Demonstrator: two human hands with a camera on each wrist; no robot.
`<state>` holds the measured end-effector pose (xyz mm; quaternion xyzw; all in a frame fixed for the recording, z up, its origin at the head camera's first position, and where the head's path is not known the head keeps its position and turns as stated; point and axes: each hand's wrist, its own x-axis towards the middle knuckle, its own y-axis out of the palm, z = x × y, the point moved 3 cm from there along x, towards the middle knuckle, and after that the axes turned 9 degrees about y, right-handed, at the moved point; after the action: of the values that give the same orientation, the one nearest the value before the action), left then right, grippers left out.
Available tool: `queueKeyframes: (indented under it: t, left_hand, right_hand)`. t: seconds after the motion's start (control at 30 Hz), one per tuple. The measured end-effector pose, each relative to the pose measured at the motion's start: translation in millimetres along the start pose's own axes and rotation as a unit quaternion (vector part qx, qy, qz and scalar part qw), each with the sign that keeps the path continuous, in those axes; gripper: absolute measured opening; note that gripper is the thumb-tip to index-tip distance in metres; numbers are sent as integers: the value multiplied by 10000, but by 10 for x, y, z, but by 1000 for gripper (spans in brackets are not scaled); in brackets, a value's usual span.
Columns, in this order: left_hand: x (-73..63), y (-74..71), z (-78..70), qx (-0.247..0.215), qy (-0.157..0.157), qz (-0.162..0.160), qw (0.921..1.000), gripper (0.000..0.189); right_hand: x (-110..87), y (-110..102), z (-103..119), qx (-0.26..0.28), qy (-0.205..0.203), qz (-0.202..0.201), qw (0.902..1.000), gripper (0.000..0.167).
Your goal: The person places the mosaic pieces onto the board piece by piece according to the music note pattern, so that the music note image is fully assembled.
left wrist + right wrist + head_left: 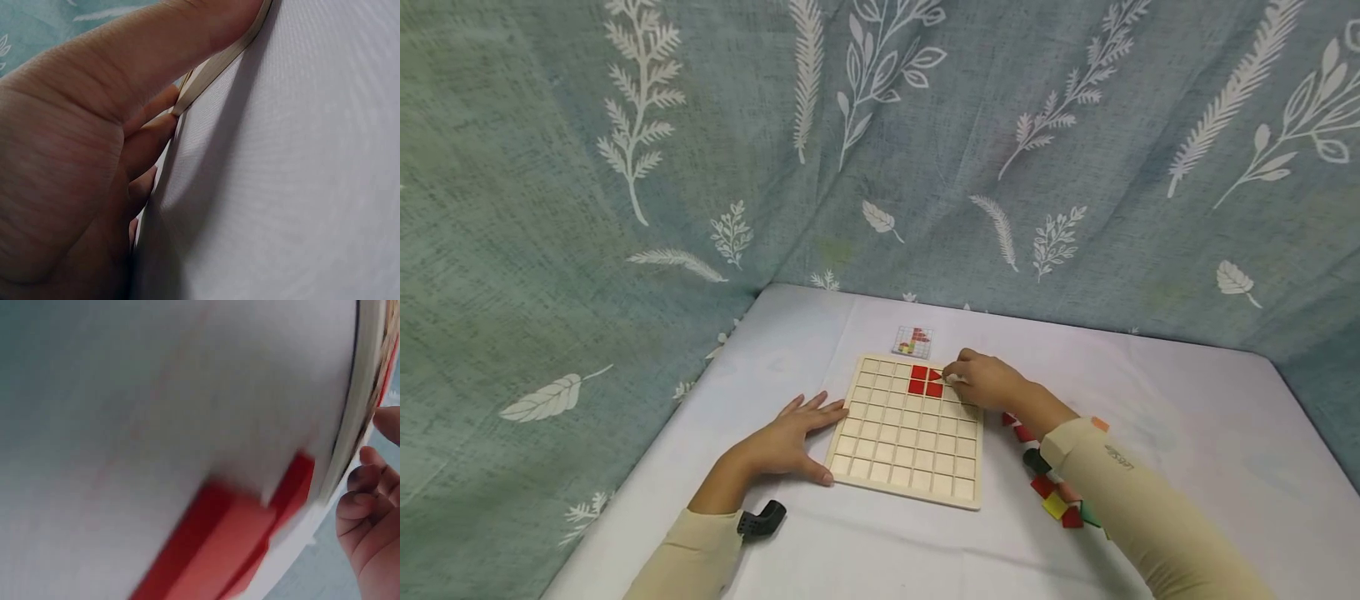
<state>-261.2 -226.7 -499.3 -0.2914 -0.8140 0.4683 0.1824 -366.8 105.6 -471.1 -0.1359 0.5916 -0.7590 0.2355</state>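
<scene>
Board [904, 433], gridded pale wood, red squares [917, 387], left hand [782, 442] touching edge

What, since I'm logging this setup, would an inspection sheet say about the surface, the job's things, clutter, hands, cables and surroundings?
Surface: white cloth, lightly creased.
Job's things: wooden grid board with four red tiles near its far edge, one of them pointed; pattern card lying beyond the board.
Clutter: loose coloured blocks scattered right of the board, some partly hidden by the right sleeve.
Left hand: fingers spread, touching the board's left side.
Right hand: fingertips beside the pointed tile; whether they grip it is unclear.
Cables: nothing seen.
Surroundings: blue-green leaf-print fabric behind and at the sides.
</scene>
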Motion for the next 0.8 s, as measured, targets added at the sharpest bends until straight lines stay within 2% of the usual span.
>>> queueKeyframes:
  t: [0.13,0.37,0.63,0.8]
  left_hand:
    - [5,14,5,-10,35,5,10000,116]
    - [10,-5,20,135,-42,-6,9999,117]
    - [8,13,16,45,-57,28,10000,116]
    - [16,24,25,93,-112,23,9999,117]
  right_hand:
    - [6,27,83,-117,-66,89,9999,31]
    - [32,31,132,-215,-147,-70,9996,34]
    - [28,41,137,-189,126,138,9996,50]
    - [-46,15,130,-211,78,73,9997,35]
